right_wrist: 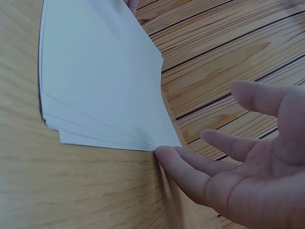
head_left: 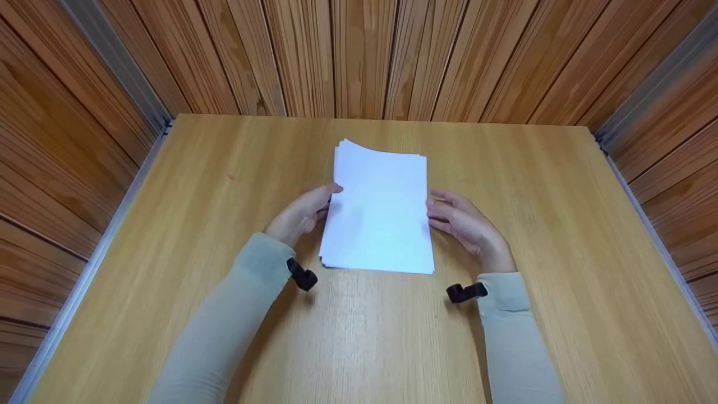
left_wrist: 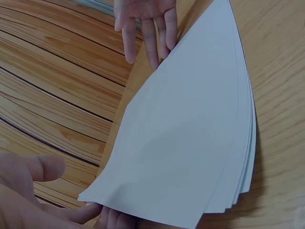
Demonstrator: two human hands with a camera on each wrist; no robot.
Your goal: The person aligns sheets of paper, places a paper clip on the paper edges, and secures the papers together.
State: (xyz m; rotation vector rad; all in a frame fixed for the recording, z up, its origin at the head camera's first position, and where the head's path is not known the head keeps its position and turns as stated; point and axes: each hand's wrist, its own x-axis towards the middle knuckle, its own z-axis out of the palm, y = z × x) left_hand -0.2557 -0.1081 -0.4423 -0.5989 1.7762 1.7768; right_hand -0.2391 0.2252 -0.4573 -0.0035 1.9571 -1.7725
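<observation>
Left hand [head_left: 305, 210]: unclenched, thumb raised clear of the paper stack [head_left: 381, 216], fingers beneath its left edge. Right hand [head_left: 465, 224]: fingers extended and spread, a fingertip contacting the right edge. Stack position: between both hands, over the table [head_left: 359, 336]; sheets slightly misaligned, far edge bowed.

Booth-like work enclosure, boarded in wood grain. A rear wall [head_left: 359, 56], a left wall [head_left: 56, 140] and a right wall [head_left: 687, 219] bound a plain table [head_left: 359, 342] on three sides, with grey strips [head_left: 112, 62] along the corners; whether it belongs to a home, workshop or lab cannot be determined.
</observation>
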